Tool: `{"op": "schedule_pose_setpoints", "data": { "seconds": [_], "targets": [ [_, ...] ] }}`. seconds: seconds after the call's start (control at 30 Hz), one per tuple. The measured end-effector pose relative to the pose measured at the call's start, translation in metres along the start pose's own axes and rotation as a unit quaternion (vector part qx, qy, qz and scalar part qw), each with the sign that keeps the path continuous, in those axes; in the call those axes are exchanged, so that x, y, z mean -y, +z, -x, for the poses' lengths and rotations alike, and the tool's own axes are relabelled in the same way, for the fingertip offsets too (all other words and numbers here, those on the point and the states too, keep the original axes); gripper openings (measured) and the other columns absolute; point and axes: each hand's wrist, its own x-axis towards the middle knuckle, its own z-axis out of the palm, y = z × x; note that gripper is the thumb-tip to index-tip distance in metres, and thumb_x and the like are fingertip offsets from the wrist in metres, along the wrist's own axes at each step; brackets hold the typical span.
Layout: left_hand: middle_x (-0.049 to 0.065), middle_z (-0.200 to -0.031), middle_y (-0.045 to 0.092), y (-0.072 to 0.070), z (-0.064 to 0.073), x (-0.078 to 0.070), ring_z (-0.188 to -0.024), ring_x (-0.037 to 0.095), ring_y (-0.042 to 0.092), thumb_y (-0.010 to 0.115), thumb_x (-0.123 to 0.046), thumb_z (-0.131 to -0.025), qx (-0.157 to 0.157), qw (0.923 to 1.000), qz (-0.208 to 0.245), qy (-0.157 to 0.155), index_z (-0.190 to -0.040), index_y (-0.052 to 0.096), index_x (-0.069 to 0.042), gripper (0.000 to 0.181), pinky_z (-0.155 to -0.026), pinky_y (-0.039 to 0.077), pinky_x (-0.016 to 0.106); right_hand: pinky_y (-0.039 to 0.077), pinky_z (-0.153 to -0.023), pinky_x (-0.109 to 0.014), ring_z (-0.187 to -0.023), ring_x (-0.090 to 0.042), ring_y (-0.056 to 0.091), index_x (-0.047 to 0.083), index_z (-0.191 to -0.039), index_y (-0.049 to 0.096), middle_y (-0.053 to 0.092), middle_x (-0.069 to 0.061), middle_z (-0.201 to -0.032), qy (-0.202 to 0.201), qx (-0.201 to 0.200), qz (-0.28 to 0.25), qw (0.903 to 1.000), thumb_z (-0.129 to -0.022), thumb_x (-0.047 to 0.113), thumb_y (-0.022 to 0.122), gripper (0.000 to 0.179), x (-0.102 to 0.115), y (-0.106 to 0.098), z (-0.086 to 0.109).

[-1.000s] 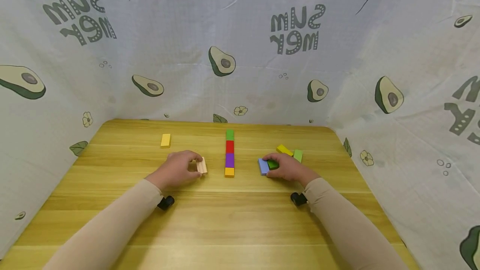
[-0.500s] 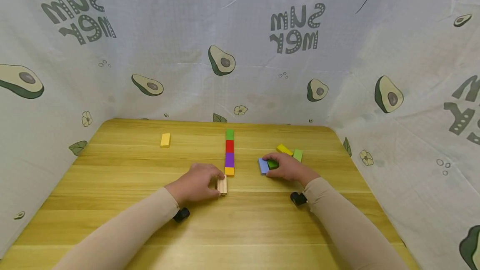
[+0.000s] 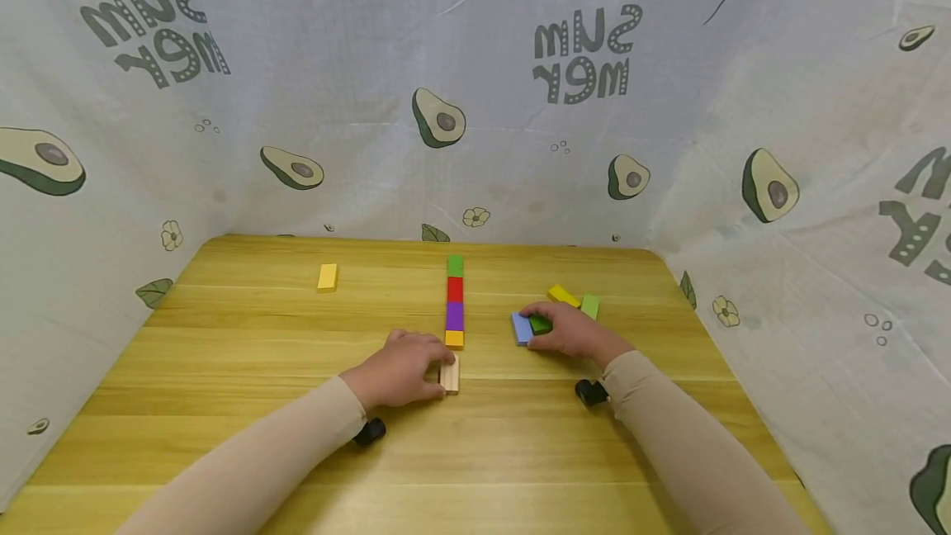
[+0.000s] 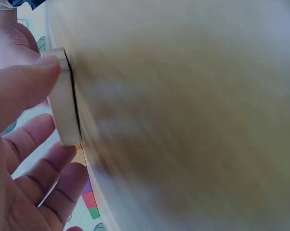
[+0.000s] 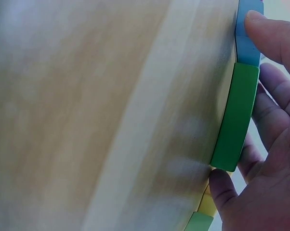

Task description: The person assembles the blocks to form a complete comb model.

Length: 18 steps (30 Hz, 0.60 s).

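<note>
My left hand (image 3: pixel 401 370) pinches a plain wooden block (image 3: pixel 451 376) by its two ends, thumb at the near end and fingers at the far one. The block lies close over the table, just in front of a straight row of orange (image 3: pixel 455 340), purple (image 3: pixel 455 316), red (image 3: pixel 455 290) and green blocks (image 3: pixel 456 266). On the right, my right hand (image 3: pixel 572 330) holds a blue block (image 3: pixel 521 329) between thumb and fingers. Beneath its palm a dark green block (image 5: pixel 236 115) sits against the blue one, partly hidden in the head view.
Behind the right hand lie a yellow block (image 3: pixel 563 295) and a light green block (image 3: pixel 590 306). A pale yellow block (image 3: pixel 328 277) rests alone at the back left of the wooden table (image 3: pixel 475 452). A printed cloth (image 3: pixel 357 89) hangs around the table's far and side edges.
My left hand has carried the wooden block rightward and nearer, from left of the row to its near end. My right hand has stayed in place on the blue block.
</note>
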Motion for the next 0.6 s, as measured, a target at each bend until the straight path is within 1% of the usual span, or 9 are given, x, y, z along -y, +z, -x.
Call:
{"op": "schedule_pose_setpoints", "data": {
  "seconds": [0.17, 0.43, 0.6],
  "targets": [
    [0.000, -0.133, 0.069, 0.0011, -0.0022, -0.0011, -0.127, 0.020, 0.064, 0.084, -0.036, -0.090, -0.005, 1.0000, -0.001, -0.005, -0.130, 0.072, -0.018, 0.045, -0.111, 0.037, 0.056, 0.044, -0.114, -0.056, -0.128, -0.033, 0.054, 0.016, -0.146, 0.060, 0.055, -0.018, -0.153, 0.001, 0.000, 0.001, 1.0000, -0.095, 0.027, 0.079, 0.056, -0.0004, -0.0007, -0.0001],
    [-0.003, -0.127, 0.068, 0.0020, -0.0061, -0.0011, -0.118, 0.016, 0.063, 0.086, -0.036, -0.089, -0.012, 0.9996, 0.009, -0.022, -0.130, 0.073, -0.020, 0.046, -0.109, 0.036, 0.053, 0.045, -0.114, -0.055, -0.127, -0.032, 0.055, 0.016, -0.146, 0.061, 0.056, -0.018, -0.152, -0.001, -0.003, 0.000, 1.0000, -0.095, 0.026, 0.080, 0.055, -0.0014, -0.0006, -0.0010],
    [-0.003, -0.126, 0.068, 0.0027, -0.0077, -0.0004, -0.117, 0.015, 0.063, 0.086, -0.035, -0.089, -0.014, 0.9994, 0.013, -0.030, -0.131, 0.073, -0.020, 0.046, -0.110, 0.036, 0.054, 0.045, -0.113, -0.055, -0.127, -0.033, 0.056, 0.016, -0.146, 0.061, 0.055, -0.018, -0.152, 0.000, -0.003, -0.002, 1.0000, -0.095, 0.026, 0.080, 0.055, -0.0021, -0.0007, -0.0012]
  ]
}}
